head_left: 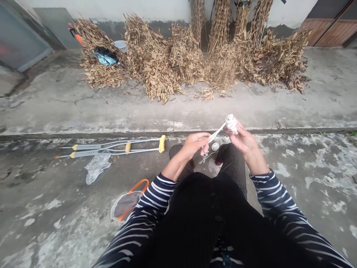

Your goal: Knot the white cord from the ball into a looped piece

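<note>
1. Head view, the hands: the left hand is curled closed, its fingers pressed together around one end of a narrow white fabric strip. The right hand is turned palm up, its fingertips pinching a tight white fabric roll, from which the strip runs down to the left hand.
2. Just below the strip, near the left hand, hangs a small round silvery disc with a thin, pale, chain-like strand. What joins them to the strip is too small to tell.
3. Both hands are held above the knees of dark trousers. Navy-and-white striped sleeves cover the forearms.
4. Left of the person, two grey metal crutches with yellow grips lie side by side on the lower concrete ground, just below its raised ledge. A crumpled clear plastic bag lies touching the crutches. Nearer the person's left arm is a clear bag with an orange strap and grey cloth inside.
5. Along the far edge of the upper concrete, bundles of dried brown plant stalks lean against a pale wall. A crumpled blue cloth lies on the leftmost bundle.
</note>
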Demonstrator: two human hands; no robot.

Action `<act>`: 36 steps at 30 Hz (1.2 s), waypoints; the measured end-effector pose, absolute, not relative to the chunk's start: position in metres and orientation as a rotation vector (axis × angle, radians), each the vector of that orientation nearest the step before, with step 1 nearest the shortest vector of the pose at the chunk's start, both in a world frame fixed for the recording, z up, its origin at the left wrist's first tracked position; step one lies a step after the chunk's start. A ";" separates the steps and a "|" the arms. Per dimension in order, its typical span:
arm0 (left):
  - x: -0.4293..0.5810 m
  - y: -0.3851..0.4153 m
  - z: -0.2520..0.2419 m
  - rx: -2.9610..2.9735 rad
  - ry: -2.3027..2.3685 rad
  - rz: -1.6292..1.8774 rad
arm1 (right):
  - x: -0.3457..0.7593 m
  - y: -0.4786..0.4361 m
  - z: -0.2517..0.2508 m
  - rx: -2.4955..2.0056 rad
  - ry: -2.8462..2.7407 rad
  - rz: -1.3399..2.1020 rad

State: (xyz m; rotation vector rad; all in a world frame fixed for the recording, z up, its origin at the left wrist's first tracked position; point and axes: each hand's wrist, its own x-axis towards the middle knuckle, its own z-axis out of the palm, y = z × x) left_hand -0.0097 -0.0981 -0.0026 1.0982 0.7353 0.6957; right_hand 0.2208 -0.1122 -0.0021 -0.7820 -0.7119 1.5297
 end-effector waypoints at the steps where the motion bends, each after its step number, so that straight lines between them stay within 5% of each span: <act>1: -0.008 -0.098 -0.003 1.101 0.735 0.692 | 0.221 -0.113 -0.002 -0.775 -0.698 1.534; 11: -0.007 -0.071 -0.003 0.991 0.751 0.735 | 0.226 -0.120 0.008 -0.692 -0.921 1.699; 29: -0.038 0.008 0.100 1.500 0.827 0.569 | 0.240 -0.106 0.059 -1.056 -1.449 1.553; 36: -0.010 0.021 0.057 1.548 0.669 0.145 | 0.224 -0.110 0.058 -0.927 -1.381 1.511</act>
